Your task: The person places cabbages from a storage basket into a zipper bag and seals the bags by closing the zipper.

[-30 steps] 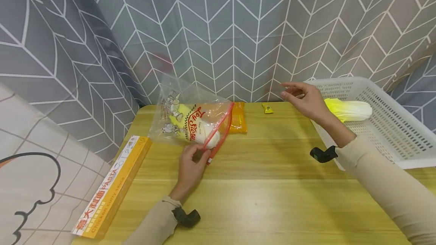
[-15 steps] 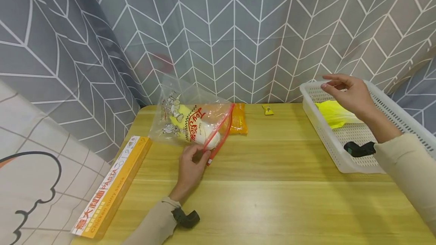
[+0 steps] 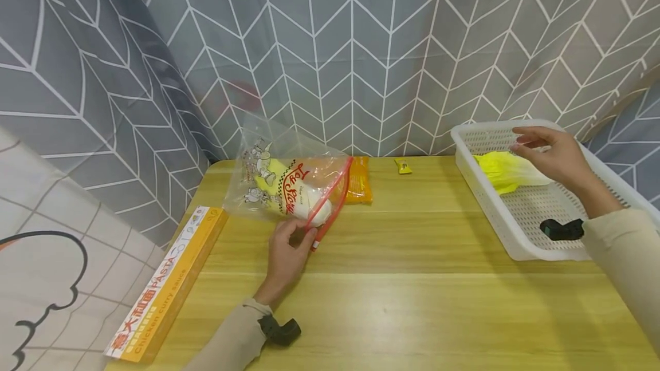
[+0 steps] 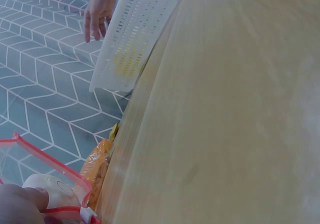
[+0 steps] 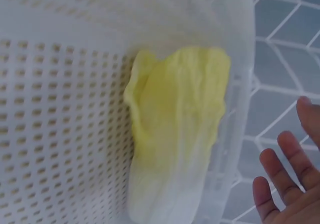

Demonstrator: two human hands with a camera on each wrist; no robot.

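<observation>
My left hand (image 3: 289, 251) pinches the lower corner of a clear zip bag (image 3: 258, 170) at its red zip edge. A yellow-and-white Chinese cabbage (image 3: 313, 196) shows through the plastic, and the bag's mouth gapes to the right. Over the white plastic basket (image 3: 507, 245) hovers my right hand (image 3: 562, 159), fingers relaxed and holding nothing. Below it in the basket lies a second Chinese cabbage (image 3: 502, 170), its yellow leaf end toward the left. In the right wrist view this cabbage (image 5: 175, 129) rests along the basket wall, with my fingers (image 5: 287, 179) spread apart from it.
An orange packet (image 3: 359, 179) lies partly behind the bag. Right of that, near the table's back edge, is a small yellow wrapped piece (image 3: 404, 166). A long pasta box (image 3: 167, 285) lies along the left table edge. A patterned curtain (image 3: 335, 44) hangs behind.
My right hand has moved rightward, from beside the basket's left rim to above its inside. My left hand stays at the bag's edge, and the bag has kept its place.
</observation>
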